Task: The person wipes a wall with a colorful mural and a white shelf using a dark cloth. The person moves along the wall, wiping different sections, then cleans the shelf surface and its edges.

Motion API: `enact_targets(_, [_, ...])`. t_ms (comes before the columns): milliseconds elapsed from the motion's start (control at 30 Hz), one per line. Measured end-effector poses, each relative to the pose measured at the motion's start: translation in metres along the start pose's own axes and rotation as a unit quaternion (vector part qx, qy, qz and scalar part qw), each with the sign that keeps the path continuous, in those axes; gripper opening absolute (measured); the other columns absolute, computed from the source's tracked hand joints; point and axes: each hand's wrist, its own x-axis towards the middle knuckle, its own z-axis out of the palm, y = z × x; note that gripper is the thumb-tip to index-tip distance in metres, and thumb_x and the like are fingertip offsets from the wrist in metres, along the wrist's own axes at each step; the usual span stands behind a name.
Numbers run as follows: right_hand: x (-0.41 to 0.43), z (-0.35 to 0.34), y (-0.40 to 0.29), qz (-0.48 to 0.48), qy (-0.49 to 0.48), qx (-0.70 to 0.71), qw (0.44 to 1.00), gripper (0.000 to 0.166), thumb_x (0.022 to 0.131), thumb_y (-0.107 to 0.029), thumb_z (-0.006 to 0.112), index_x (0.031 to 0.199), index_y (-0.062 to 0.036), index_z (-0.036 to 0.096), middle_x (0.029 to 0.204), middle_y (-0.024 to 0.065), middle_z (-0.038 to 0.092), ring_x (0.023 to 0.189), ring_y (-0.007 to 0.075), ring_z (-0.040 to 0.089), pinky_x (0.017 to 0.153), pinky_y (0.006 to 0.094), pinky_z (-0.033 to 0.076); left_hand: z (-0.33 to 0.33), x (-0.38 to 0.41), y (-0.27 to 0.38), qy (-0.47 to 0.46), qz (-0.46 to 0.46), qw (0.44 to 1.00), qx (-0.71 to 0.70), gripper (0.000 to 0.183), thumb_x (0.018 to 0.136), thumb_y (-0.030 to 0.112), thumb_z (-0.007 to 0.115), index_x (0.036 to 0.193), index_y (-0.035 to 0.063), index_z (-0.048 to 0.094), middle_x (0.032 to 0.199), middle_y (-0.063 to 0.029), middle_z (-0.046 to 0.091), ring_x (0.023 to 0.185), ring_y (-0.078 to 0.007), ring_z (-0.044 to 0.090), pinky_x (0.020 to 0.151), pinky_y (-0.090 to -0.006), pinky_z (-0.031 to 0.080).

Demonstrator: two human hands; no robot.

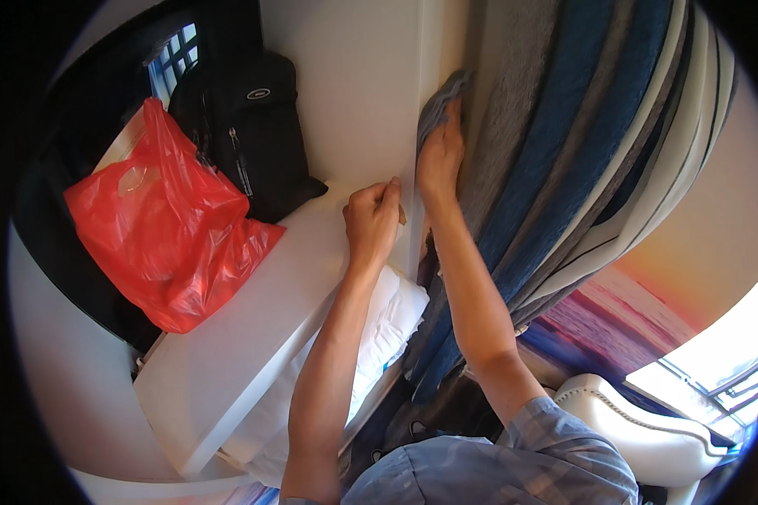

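Observation:
My right hand (442, 151) holds a grey cloth (443, 104) against the white upright edge of a wall or panel (424, 38), beside a hanging striped curtain. Lower and to its left, my left hand (372, 218) is closed near the same edge, above the white shelf. A small brownish thing (402, 216) shows at its side; its kind is unclear. The fingertips of the right hand are partly hidden by the cloth.
A red plastic bag (170, 246) and a black backpack (252, 126) rest on the white shelf (227, 353) at left. White bedding (385, 315) lies below it. The blue and grey curtain (543, 139) hangs close on the right. A white padded chair back or headboard (638, 416) stands lower right.

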Motion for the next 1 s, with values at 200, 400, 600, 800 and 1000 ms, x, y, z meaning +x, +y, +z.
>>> enact_targets(200, [-0.027, -0.005, 0.035, 0.047, 0.017, 0.008, 0.999, 0.055, 0.098, -0.010, 0.034, 0.148, 0.0130, 0.037, 0.157, 0.0317, 0.032, 0.146, 0.0449, 0.032, 0.123, 0.0424, 0.023, 0.005, 0.004, -0.008, 0.013, 0.010, 1.000, 0.005, 0.046, 0.098, 0.033, 0.059, 0.066, 0.0005, 0.067, 0.055, -0.0074, 0.062, 0.056, -0.0197, 0.061, 0.065, -0.0354, 0.048])
enact_targets(400, [-0.142, -0.012, 0.078, 0.132, -0.005, -0.001, 0.991, 0.058, 0.095, -0.008, 0.034, 0.148, 0.0148, 0.033, 0.157, 0.0342, 0.030, 0.146, 0.0467, 0.031, 0.122, 0.0438, 0.024, 0.001, 0.008, -0.012, 0.009, -0.004, 1.000, -0.026, 0.045, 0.098, 0.031, 0.059, 0.065, 0.0007, 0.065, 0.053, -0.0056, 0.059, 0.054, -0.0158, 0.056, 0.062, -0.0329, 0.046])
enact_targets(600, [-0.167, -0.018, 0.065, 0.074, -0.028, -0.043, 0.996, 0.063, 0.086, 0.002, 0.038, 0.147, 0.0154, 0.034, 0.156, 0.0386, 0.027, 0.146, 0.0517, 0.028, 0.122, 0.0478, 0.025, 0.001, 0.006, -0.002, 0.009, -0.036, 0.993, -0.109, 0.041, 0.099, 0.027, 0.059, 0.069, -0.0003, 0.061, 0.058, -0.0039, 0.056, 0.058, -0.0130, 0.051, 0.062, -0.0316, 0.043])
enact_targets(800, [-0.072, 0.016, -0.010, -0.059, 0.036, -0.121, 0.990, 0.054, 0.097, -0.011, 0.053, 0.144, 0.0129, 0.041, 0.155, 0.0367, 0.030, 0.143, 0.0527, 0.032, 0.117, 0.0537, 0.028, -0.001, 0.013, -0.020, 0.121, -0.023, 0.972, -0.198, 0.029, 0.102, 0.022, 0.056, 0.083, 0.0031, 0.068, 0.069, 0.0001, 0.058, 0.058, -0.0089, 0.049, 0.054, -0.0244, 0.037])
enact_targets(1000, [-0.055, 0.009, -0.013, -0.115, 0.050, -0.091, 0.988, 0.054, 0.096, -0.010, 0.059, 0.142, 0.0117, 0.043, 0.156, 0.0356, 0.029, 0.141, 0.0542, 0.033, 0.114, 0.0526, 0.035, -0.004, 0.003, 0.002, 0.154, -0.063, 0.952, -0.256, 0.029, 0.102, 0.028, 0.054, 0.091, 0.0024, 0.062, 0.059, 0.0022, 0.047, 0.051, -0.0071, 0.038, 0.049, -0.0246, 0.027])
